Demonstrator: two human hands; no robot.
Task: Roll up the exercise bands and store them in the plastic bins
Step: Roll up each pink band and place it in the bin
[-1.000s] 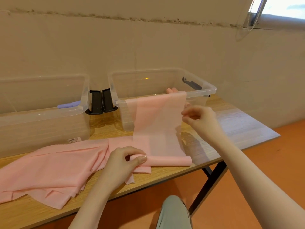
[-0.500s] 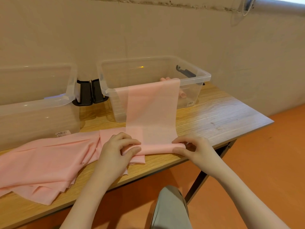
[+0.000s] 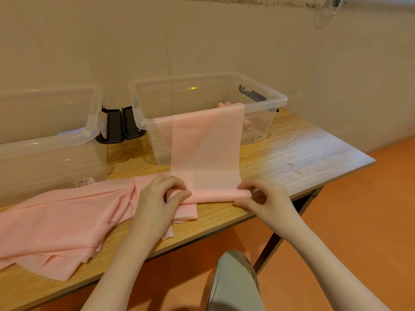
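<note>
Head camera looks down on my two hands at the near edge of the wooden table (image 3: 292, 158). My left hand (image 3: 157, 198) pinches the left end of a small roll started at the near end of a pink exercise band (image 3: 205, 151), and my right hand (image 3: 265, 198) pinches the roll's right end. From the roll the band rises flat and drapes over the front rim of the right clear bin (image 3: 143, 122); a few pink rolls (image 3: 247, 125) lie inside that bin. A heap of loose pink bands (image 3: 62, 221) lies on the table to the left, in front of the left clear bin (image 3: 45, 158).
</note>
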